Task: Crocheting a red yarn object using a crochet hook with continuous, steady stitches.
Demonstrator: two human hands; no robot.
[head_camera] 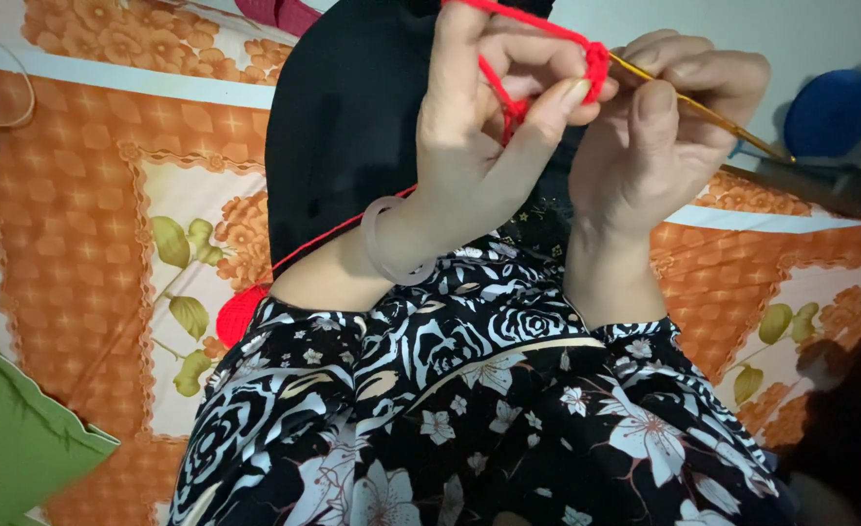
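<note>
- Pinching a small red crocheted piece (596, 60) between thumb and forefinger, the left hand (479, 136) sits at the top centre of the frame, its fingers pressed together on the work.
- Red yarn (494, 83) runs over the left forefinger and down across the palm.
- The right hand (659, 127), just beside the left and touching it at the fingertips, is closed on a thin golden crochet hook (703, 109); the hook's tip meets the red piece and its handle slants toward the right edge.
- A pale translucent bangle (383, 244) circles the left wrist.
- A strand of yarn trails down-left from the wrist to a red yarn ball (237, 314) lying on the bedding at lower left.
- Black cloth (343, 127) hangs behind the hands.
- Black-and-white floral sleeves (469, 409) fill the lower frame.
- An orange floral bedsheet (70, 214) lies beneath everything.
- A blue round object (828, 112) sits at the upper right, blurred.
</note>
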